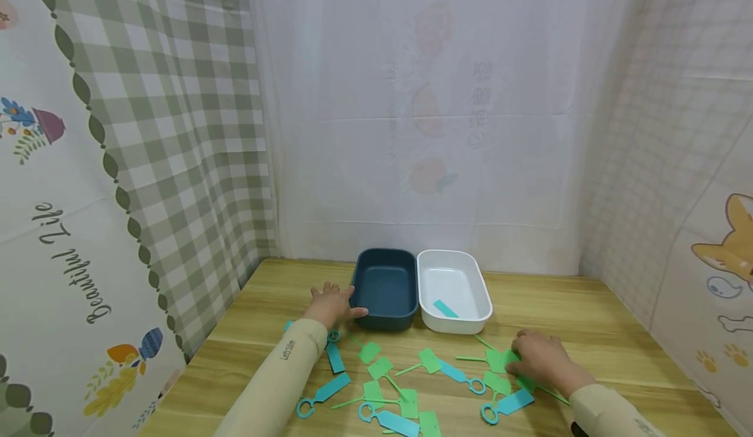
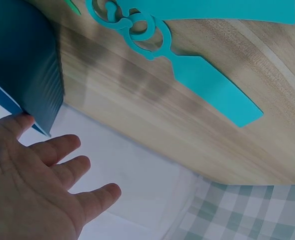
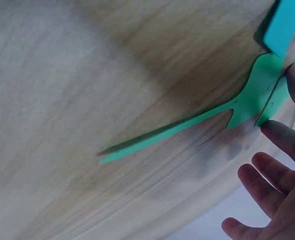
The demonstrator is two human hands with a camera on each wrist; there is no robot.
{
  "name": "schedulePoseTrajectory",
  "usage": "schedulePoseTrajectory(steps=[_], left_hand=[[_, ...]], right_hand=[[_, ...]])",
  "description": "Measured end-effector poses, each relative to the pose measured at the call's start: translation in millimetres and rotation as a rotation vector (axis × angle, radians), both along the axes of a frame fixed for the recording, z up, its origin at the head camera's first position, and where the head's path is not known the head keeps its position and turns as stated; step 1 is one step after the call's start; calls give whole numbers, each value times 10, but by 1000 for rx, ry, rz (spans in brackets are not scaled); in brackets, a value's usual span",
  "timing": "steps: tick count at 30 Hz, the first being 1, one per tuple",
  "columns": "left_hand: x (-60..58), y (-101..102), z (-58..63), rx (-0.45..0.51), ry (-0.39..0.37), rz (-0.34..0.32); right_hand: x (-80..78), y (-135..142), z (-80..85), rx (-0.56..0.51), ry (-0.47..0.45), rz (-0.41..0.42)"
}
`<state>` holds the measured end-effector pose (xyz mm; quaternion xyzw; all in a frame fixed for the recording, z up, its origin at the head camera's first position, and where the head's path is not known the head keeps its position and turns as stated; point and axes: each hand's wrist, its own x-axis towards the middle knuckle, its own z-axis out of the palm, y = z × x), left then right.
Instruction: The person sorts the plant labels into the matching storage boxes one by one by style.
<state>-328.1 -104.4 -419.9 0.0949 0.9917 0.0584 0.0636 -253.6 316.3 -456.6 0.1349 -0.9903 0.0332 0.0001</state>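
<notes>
My left hand (image 1: pixel 331 305) is spread at the near left corner of a dark blue bin (image 1: pixel 385 323), one digit touching its rim in the left wrist view. Below that hand lie blue plant tags (image 2: pixel 212 92) with ring ends. At the right, my right hand (image 1: pixel 541 358) reaches down to the green T-shaped plant labels. Its thumb and index finger pinch one green label (image 3: pixel 275 102) by its edges, while the other fingers extend loosely. Another green label with a long stem (image 3: pixel 172 131) lies beside it, partly under a blue tag (image 3: pixel 282 25).
A white bin (image 1: pixel 455 326) adjoins the dark blue bin and holds one blue tag (image 1: pixel 445 308). Several green labels (image 1: pixel 380 368) and blue tags (image 1: pixel 332 388) lie scattered and overlapping across the near wooden table (image 1: pixel 547 293). Cloth curtains (image 1: pixel 353 162) hang behind and at both sides.
</notes>
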Motion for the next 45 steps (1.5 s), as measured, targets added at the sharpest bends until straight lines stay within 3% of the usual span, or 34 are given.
schedulePoseTrajectory(steps=[9,27,39,45], left_hand=[[-1,-1,-24,-7,15,-15],[24,-10,19,-8,9,-23],[24,-6,10,-22,18,-28],[18,-4,5,-20,21,-22]], right_hand=[[-34,11,7,-27,-61,-34],[-75,37,31,-18,-65,27],[-111,40,52,-118,-163,-33],[-130,41,51,-126,-165,-35]])
